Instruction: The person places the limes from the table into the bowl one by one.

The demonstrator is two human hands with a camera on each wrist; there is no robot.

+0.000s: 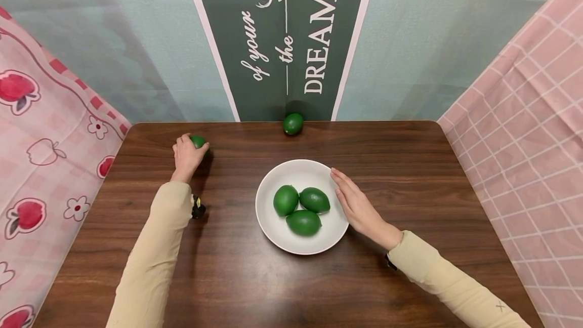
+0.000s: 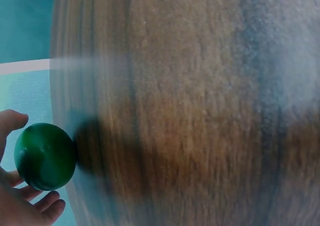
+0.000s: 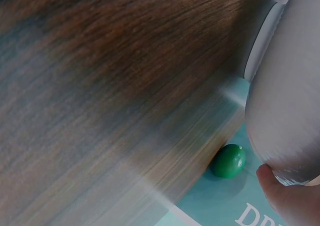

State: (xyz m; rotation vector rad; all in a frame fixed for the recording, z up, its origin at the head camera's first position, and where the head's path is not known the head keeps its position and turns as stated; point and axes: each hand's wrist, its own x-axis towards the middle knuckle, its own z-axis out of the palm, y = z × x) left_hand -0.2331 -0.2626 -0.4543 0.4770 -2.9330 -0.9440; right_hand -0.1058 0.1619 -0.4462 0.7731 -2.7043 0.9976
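Note:
At the back left of the table, my left hand (image 1: 188, 156) has its fingers and thumb around a green lime (image 1: 199, 141). The left wrist view shows that lime (image 2: 46, 157) between the thumb and the curled fingers (image 2: 50, 206). A white bowl (image 1: 302, 247) stands near the middle with three limes in it: one on the left (image 1: 286, 200), another on the right (image 1: 315, 200) and a third in front (image 1: 304, 222). My right hand (image 1: 360, 209) rests straight-fingered against the bowl's right side. In the right wrist view its thumb (image 3: 272, 183) is at the bowl's wall (image 3: 280, 95).
Another lime (image 1: 293, 124) lies at the table's back edge, against a hanging cloth (image 1: 291, 100) with white lettering. Pink patterned cloth (image 1: 50, 166) borders the left side, and pink checked cloth (image 1: 528, 140) the right. The wooden table (image 1: 237, 277) extends between them.

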